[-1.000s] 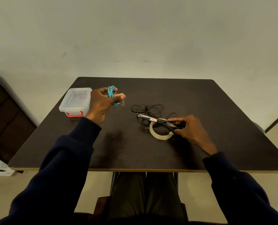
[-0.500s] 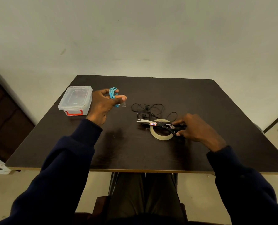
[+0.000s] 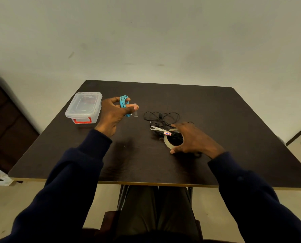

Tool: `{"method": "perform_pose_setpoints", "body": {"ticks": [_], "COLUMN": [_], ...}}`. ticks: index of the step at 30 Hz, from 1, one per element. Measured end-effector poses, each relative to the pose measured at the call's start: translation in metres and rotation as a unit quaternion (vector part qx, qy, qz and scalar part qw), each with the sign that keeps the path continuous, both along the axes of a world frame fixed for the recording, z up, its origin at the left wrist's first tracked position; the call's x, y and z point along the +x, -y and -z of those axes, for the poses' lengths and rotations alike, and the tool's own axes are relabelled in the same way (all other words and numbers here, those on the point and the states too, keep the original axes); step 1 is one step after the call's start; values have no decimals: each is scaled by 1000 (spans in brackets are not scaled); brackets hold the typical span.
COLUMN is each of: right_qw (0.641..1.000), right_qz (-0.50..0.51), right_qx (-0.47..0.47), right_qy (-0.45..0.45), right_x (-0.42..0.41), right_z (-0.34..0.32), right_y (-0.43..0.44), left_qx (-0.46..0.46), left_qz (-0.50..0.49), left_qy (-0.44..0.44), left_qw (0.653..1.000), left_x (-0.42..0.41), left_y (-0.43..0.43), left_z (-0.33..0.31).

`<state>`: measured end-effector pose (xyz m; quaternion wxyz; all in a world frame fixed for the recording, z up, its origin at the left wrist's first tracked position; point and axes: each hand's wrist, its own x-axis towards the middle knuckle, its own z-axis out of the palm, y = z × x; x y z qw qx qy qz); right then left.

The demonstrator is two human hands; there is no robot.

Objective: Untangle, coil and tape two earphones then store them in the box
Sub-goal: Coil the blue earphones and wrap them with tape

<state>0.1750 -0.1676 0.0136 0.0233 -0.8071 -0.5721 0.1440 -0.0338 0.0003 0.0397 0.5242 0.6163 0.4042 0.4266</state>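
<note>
Head view: the left hand (image 3: 111, 116), raised just right of the box (image 3: 84, 106), has its grip pinched on the coiled blue earphone (image 3: 123, 102), and a tape strip (image 3: 135, 114) sticks to its thumb. Farther right of the box, the right hand (image 3: 193, 139) lies spread over the tape roll (image 3: 166, 142) and scissors (image 3: 159, 130), gripping nothing. The black earphone (image 3: 161, 116) lies tangled on the worktop (image 3: 216, 111) just beyond.

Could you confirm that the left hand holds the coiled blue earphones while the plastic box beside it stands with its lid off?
Not quite: the head view shows the plastic box with its lid on. The left hand does hold the coiled blue earphones beside it.
</note>
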Motion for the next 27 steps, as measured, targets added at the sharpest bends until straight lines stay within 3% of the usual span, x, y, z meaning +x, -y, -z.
{"method": "perform_pose_setpoints", "body": {"ticks": [11,20,23,27], "right_qw": [993,987,982,970], "right_qz": [30,48,84,185], "right_qx": [109,93,119,147], "right_qy": [-37,-121,-123,-62], "right_x": [10,36,59,106], "right_z": [-23,-47,-56,-48], "right_y": [8,23,35,42], "left_qx": [-10,-5,-4,-5], "left_qz": [14,25,22,30], "left_qy": [9,7,4,1], "left_qw": [1000,1000,1000,1000], "left_x": [4,15,16,17], "left_y": [3,7,7,10], "left_z": [-2,-1,-2,-2]}}
